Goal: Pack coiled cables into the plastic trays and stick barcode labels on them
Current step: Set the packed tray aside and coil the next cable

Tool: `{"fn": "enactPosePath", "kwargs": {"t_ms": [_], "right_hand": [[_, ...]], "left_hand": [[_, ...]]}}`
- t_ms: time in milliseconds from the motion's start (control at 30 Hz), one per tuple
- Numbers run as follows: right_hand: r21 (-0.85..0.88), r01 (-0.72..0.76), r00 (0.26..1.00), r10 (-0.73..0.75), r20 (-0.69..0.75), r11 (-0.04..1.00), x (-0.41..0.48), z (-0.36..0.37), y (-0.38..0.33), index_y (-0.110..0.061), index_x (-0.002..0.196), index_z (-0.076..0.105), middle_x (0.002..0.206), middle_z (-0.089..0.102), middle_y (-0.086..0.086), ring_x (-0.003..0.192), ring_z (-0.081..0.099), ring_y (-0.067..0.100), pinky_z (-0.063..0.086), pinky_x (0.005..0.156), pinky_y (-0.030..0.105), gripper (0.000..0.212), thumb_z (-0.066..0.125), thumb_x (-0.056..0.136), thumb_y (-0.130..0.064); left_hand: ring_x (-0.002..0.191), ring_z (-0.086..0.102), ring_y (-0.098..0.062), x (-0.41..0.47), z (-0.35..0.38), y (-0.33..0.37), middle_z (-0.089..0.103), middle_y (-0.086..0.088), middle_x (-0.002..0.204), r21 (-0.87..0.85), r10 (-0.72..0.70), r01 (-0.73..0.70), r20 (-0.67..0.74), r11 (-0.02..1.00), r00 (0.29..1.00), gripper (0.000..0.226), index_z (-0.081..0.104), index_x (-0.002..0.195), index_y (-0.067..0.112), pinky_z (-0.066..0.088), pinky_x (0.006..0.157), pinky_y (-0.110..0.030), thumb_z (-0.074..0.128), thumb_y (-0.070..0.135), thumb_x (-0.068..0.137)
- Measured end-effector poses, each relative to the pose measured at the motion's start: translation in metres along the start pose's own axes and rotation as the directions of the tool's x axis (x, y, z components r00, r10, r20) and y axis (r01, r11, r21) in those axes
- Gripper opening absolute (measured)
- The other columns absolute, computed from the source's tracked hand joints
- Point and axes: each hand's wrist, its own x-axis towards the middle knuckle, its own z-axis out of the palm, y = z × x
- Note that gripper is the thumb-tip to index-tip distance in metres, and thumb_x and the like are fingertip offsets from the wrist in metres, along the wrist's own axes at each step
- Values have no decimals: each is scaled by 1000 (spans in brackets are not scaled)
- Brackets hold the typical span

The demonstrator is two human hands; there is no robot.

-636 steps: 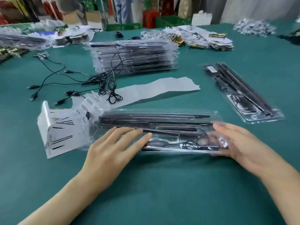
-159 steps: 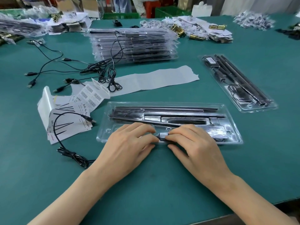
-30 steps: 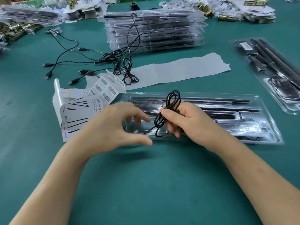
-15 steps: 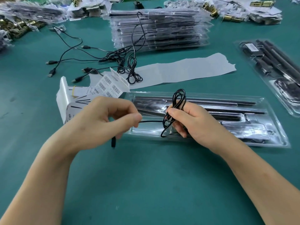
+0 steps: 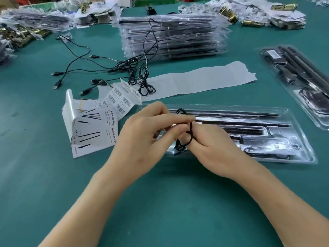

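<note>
Evidently mid-coiling: left grip (image 5: 142, 139) and right grip (image 5: 213, 145) both pinch the black cable (image 5: 190, 130); next, it likely needs seating in the plastic tray (image 5: 302, 141).

Left hand (image 5: 142, 138), right hand (image 5: 211, 148) pinching coiled cable (image 5: 185, 138), over plastic tray (image 5: 277, 157)

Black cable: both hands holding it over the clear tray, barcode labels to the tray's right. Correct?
No. The head view shows the barcode labels left of the clear tray, not right. The left hand and right hand do hold the black cable over it.
</note>
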Motion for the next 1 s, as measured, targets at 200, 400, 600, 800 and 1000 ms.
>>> {"fn": "enactPosePath", "kwargs": {"t_ms": [200,400,600,800,1000], "right_hand": [[72,31,998,-34,52,997,-1,-4,3,-31,87,45,67,56,-13,67,51,14,40,62,34,29,31,104,-50],[72,57,991,-65,115,996,-3,-8,2,-40,76,35,68,53,-18,65,48,13,34,58,31,29,32,103,-48],[49,67,989,-73,131,997,-3,-10,0,-48,73,39,68,52,-19,65,48,10,31,58,28,35,35,108,-47],[172,-13,984,-18,179,985,-3,-15,2,-22,88,49,66,46,-9,67,45,14,36,66,35,26,41,108,-38],[217,-23,982,-18,186,976,-4,-17,-3,-36,97,56,78,58,3,76,52,18,44,76,41,22,37,108,-41]], "left_hand": [[73,57,-9,2,13,-4,61,10,79,-245,-153,112,-158,963,975,15,82,97,25,38,67,-12,80,13,87],[72,53,-5,3,6,-5,54,4,95,-78,-27,16,-144,997,989,10,80,94,27,39,70,-8,82,21,87],[70,52,-7,5,4,-11,55,10,105,-178,-12,16,25,984,1000,14,75,103,40,39,68,-15,70,38,90],[72,46,-15,8,-3,-18,53,10,85,-433,-184,169,7,885,983,13,72,74,31,34,64,-27,77,43,77],[57,39,-5,5,5,-15,55,15,61,-323,-221,226,53,919,974,22,70,74,31,30,55,-16,80,50,74]]}}
